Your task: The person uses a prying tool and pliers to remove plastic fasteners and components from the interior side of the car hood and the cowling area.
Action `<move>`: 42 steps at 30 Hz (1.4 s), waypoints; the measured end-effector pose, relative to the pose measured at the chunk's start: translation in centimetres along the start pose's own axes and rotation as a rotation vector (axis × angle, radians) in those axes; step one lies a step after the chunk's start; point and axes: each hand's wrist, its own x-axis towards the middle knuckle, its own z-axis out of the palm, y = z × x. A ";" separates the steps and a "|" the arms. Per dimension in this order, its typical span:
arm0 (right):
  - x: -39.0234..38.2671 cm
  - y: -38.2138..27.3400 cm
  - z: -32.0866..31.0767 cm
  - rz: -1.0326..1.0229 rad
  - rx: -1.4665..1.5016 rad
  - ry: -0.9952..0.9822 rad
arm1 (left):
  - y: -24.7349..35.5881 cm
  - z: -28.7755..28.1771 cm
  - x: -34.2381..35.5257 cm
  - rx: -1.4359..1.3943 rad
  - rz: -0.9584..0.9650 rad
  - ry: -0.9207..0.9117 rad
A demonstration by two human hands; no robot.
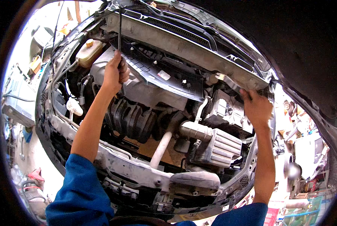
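I stand over a car's engine bay with both arms reaching in. My left hand [116, 73] is closed around a thin dark rod [119, 32] that runs up toward the windshield side. In my right hand [257, 107] is a silver metal hand tool [228, 80]; its exact kind does not show. The tool's far end lies close to the rear bulkhead [168, 39], near a round capped fitting [211, 78]. Between my hands a black plastic panel [164, 75] lies over the back of the engine. Under my right hand sits the battery [223, 109].
A fluid tank [90, 52] with an orange cap stands at the back left. Ribbed black intake pipes [130, 118] and a grey air filter box [223, 147] fill the middle and right. The front crossmember [138, 165] runs nearest me. The dark raised hood [304, 45] overhangs the right.
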 end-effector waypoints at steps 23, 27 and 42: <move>2.6 -14.9 19.4 0.238 0.650 -0.190 | 4.9 -8.7 -15.3 0.313 -0.069 0.403; 1.7 -8.8 17.5 0.309 0.642 -0.045 | 6.0 -8.5 -17.4 0.374 -0.048 0.403; -9.6 8.3 22.7 0.886 0.616 -0.340 | 6.2 -3.7 -22.6 0.297 -0.051 0.470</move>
